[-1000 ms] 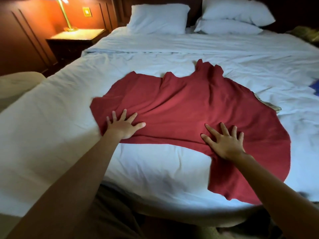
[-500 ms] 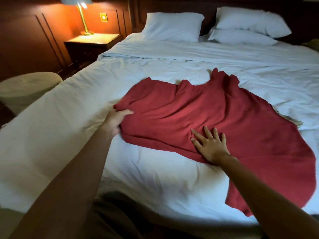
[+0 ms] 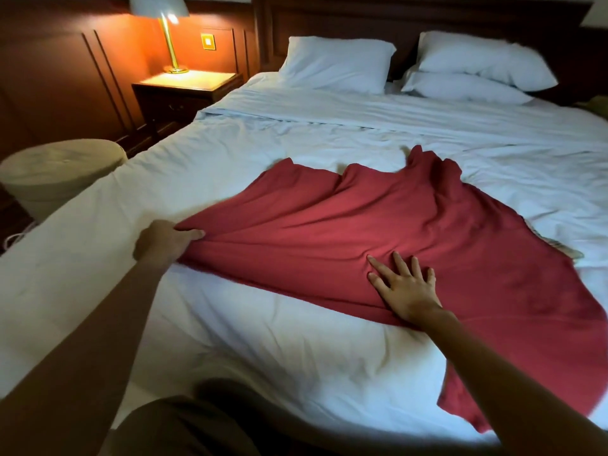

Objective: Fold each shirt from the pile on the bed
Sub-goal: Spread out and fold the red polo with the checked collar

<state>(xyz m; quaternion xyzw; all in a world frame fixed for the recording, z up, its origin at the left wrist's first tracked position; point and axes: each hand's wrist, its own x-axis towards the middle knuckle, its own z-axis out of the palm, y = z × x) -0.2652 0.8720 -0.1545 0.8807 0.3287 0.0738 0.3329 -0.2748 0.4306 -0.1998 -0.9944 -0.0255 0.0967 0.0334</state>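
With the red shirt (image 3: 329, 225) spread across the bed (image 3: 263, 340) toward its right edge, the left hand (image 3: 166, 241) grips its left side and the right hand (image 3: 406, 286) presses flat, fingers spread: the first fold seems in hand, and next that side must be carried over the pinned middle.
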